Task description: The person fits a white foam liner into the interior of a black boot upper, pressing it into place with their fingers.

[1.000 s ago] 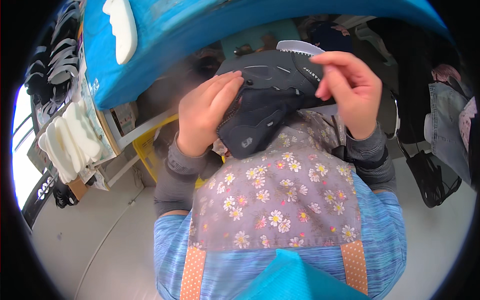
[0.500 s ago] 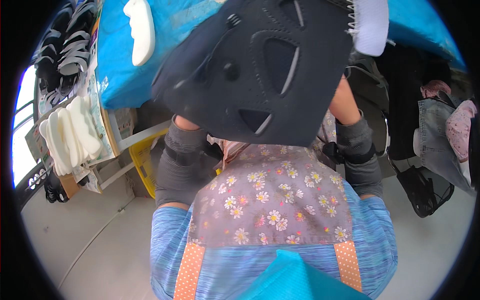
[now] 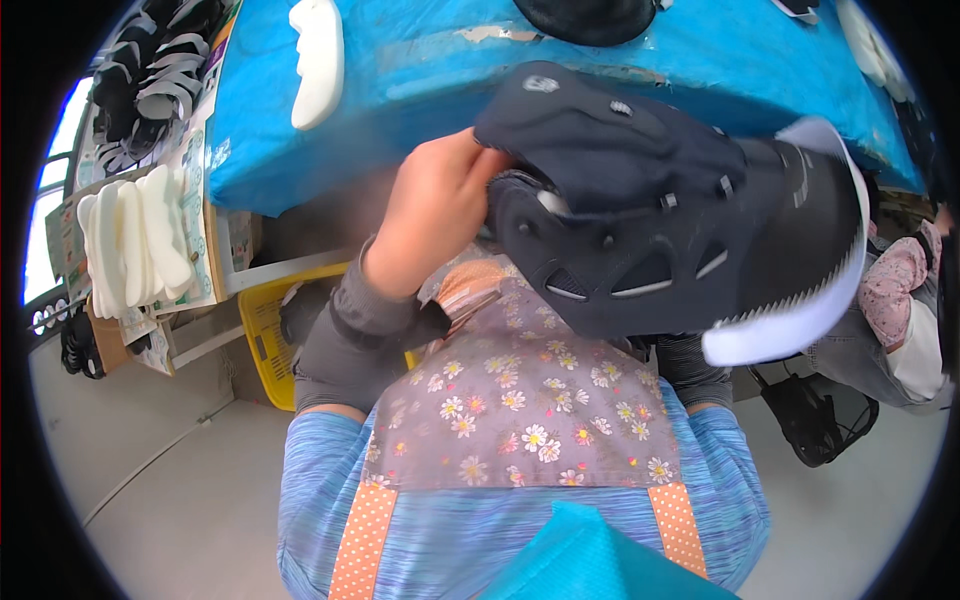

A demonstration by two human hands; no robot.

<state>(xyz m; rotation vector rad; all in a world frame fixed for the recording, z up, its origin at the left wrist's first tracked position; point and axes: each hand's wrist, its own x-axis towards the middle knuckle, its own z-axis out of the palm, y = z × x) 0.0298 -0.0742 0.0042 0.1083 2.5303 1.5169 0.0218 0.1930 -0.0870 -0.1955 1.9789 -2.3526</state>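
— What am I looking at from the head view?

— I am watching the left hand [image 3: 432, 215] gripping a dark shoe [image 3: 650, 230] with a white toothed sole [image 3: 800, 320], its fingers [image 3: 490, 165] curling tight around the heel end. The shoe is hanging in the air, above the flowered apron [image 3: 520, 410] and in front of the blue surface [image 3: 600, 60].

— And the right hand?

— It is hiding behind the shoe; I cannot tell how its fingers are set. White insoles [image 3: 135, 245] are standing in a rack at the left, one more [image 3: 318, 60] is lying on the surface, and a yellow crate [image 3: 265, 325] is sitting below.
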